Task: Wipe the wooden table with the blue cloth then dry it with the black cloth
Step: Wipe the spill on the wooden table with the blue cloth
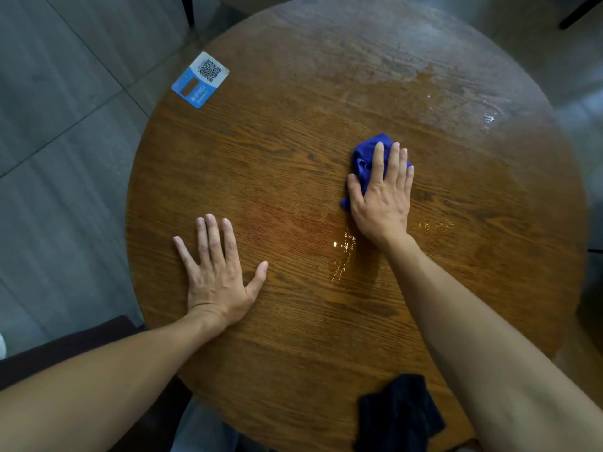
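The round wooden table (293, 151) fills the view, with wet streaks near its middle and a damp sheen at the far side. My right hand (381, 197) lies flat on the bunched blue cloth (367, 158), pressing it to the tabletop right of centre. Most of the cloth is hidden under my palm and fingers. My left hand (217, 272) rests flat on the bare wood at the left, fingers spread, holding nothing. The black cloth (398, 415) lies crumpled at the near edge, beside my right forearm.
A blue and white QR code sticker (200, 79) is stuck at the table's far left edge. Grey tiled floor (58, 125) surrounds the table. A dark chair seat (65, 347) sits at the near left, and dark furniture legs show at the top.
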